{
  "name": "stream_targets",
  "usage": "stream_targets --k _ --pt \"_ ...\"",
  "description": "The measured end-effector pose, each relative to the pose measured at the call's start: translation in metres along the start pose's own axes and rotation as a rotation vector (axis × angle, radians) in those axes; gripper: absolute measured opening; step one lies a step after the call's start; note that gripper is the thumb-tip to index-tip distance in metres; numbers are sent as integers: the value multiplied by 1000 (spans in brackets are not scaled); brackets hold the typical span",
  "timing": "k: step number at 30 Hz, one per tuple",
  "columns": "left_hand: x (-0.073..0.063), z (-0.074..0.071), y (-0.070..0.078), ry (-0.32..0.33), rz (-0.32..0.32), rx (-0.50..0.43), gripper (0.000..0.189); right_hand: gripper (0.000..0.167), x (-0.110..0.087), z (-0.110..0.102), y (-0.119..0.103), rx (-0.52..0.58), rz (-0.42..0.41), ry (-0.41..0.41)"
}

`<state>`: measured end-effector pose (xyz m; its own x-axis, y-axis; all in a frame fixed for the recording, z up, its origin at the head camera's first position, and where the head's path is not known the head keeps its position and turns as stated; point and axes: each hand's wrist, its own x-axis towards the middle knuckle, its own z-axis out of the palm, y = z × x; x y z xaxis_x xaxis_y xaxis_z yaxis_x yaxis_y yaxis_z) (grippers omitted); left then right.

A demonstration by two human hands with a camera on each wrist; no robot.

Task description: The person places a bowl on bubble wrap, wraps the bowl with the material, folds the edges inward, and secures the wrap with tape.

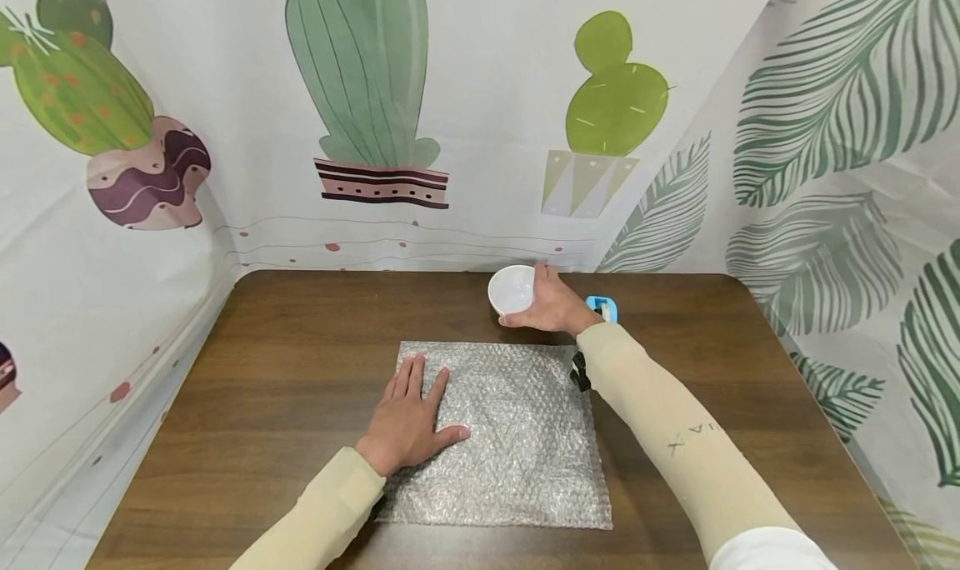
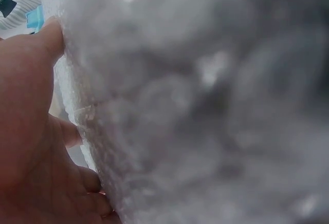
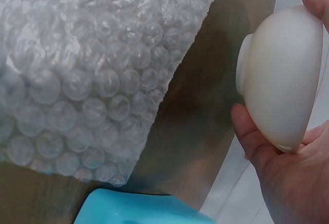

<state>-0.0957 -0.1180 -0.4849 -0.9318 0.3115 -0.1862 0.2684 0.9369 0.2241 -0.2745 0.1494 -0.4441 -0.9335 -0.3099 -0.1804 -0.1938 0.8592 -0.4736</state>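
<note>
A white bowl (image 1: 511,290) is gripped by its right side in my right hand (image 1: 553,305), near the table's back edge. In the right wrist view the bowl (image 3: 282,75) shows its rounded outside and foot ring, with the thumb and fingers of the right hand (image 3: 288,172) around its rim and side. A sheet of clear bubble wrap (image 1: 517,437) lies flat on the table. My left hand (image 1: 408,420) rests on the sheet's left part, fingers spread. Close up, bubble wrap (image 2: 195,106) fills most of the left wrist view beside the left hand (image 2: 36,116).
A blue tape dispenser (image 1: 602,307) stands behind the right forearm, right of the bowl. The brown wooden table (image 1: 300,387) ends at the back against a hanging cloth (image 1: 495,137) printed with cacti and leaves.
</note>
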Motion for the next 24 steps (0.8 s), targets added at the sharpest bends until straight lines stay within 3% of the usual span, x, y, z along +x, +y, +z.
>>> stream_targets --k 24 --pt "0 -2 1 6 10 10 94 124 -8 -15 -7 -2 -21 -1"
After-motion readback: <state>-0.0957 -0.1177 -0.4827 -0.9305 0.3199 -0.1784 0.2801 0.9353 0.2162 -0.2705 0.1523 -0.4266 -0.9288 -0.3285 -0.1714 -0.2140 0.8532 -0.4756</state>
